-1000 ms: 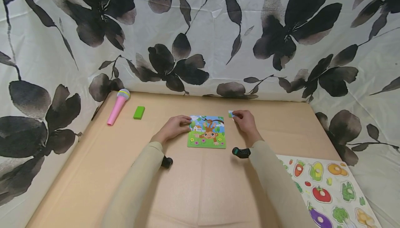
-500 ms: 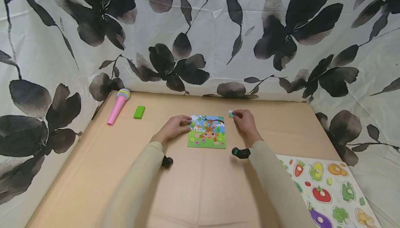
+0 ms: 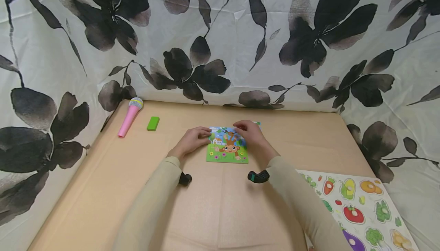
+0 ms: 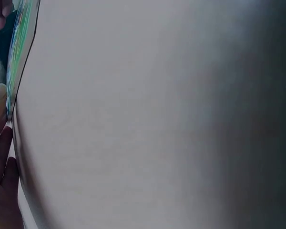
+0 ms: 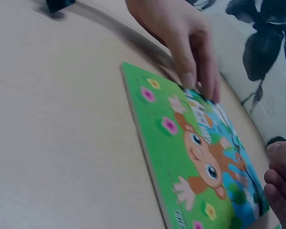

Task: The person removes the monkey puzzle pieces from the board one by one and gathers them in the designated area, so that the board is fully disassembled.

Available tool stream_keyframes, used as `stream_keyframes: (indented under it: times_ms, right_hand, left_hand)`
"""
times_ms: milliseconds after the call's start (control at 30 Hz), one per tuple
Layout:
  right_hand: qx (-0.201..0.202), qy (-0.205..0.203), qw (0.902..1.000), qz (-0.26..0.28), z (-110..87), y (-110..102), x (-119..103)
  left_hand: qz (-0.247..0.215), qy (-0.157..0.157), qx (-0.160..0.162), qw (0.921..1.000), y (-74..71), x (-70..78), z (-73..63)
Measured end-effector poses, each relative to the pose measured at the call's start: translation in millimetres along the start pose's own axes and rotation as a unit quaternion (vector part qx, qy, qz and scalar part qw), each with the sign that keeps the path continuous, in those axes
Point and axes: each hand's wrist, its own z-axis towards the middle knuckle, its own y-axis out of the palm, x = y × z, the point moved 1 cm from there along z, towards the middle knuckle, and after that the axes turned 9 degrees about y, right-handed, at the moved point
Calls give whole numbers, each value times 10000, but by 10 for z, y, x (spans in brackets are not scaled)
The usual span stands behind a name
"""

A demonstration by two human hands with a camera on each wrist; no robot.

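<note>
A square jigsaw puzzle with a monkey picture lies flat on the table. My left hand holds its left edge; the right wrist view shows the thumb over the border. In the left wrist view, that hand is cut off beside the edge-on puzzle. My right hand reaches over the puzzle's upper right corner, fingertips close to the picture; contact is unclear. Nothing shows between its fingers. Just beyond this hand a small blue-green piece shows on the table, partly hidden.
A pink toy microphone and a green block lie at the back left. At the front right is a white sheet with vegetable pictures, partly under the right sleeve. A floral cloth hangs behind the table.
My right hand has left the small piece and moved left to the puzzle's upper right corner. The piece stays on the table. The left hand is nearly still at the puzzle's left edge.
</note>
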Motion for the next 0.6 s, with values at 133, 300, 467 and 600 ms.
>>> stream_keyframes:
  times_ms: [133, 300, 467, 600]
  right_hand:
    - [-238, -37, 9997, 90, 4, 124, -29]
    - [-175, 75, 9998, 113, -3, 218, -10]
    - [-102, 136, 9998, 104, -5, 263, -36]
    - [-103, 130, 9999, 31, 0, 296, -55]
  left_hand:
    - [10, -65, -26, 10000, 7, 1, 5]
    - [7, -11, -88, 10000, 4, 3, 22]
    - [23, -38, -111, 9999, 2, -11, 31]
    - [-53, -115, -122, 9998, 5, -14, 23]
